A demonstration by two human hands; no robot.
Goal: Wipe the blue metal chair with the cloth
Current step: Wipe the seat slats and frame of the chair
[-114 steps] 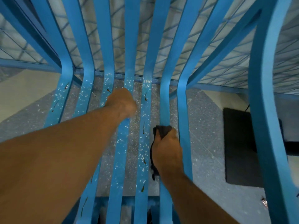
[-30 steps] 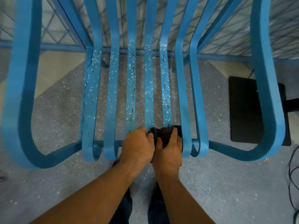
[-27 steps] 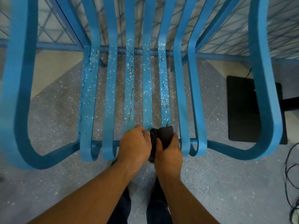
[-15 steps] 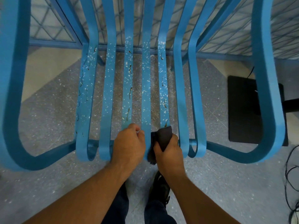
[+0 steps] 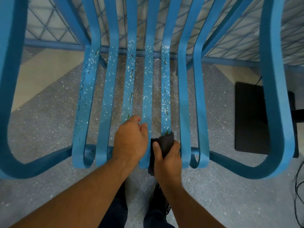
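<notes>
The blue metal chair [image 5: 111, 99] fills the view from above, its seat slats speckled with white flecks and small dark bits. My right hand [image 5: 167, 160] grips a dark cloth [image 5: 166, 142] and presses it on the front end of a slat right of centre. My left hand [image 5: 131, 142] sits just left of it, fingers curled over the front of the neighbouring slat. The two slats right of the cloth look free of flecks.
Blue armrest loops [image 5: 276, 112] stand at both sides. A black mat [image 5: 250, 119] lies on the speckled floor to the right, with cables [image 5: 299, 195] at the far right edge. My legs and a shoe [image 5: 161, 203] are below the seat front. A mesh fence runs behind.
My left hand has slid left, away from my right hand, onto the neighbouring slat. The cloth stays at the slat's front end. Earlier both hands were further back on the seat.
</notes>
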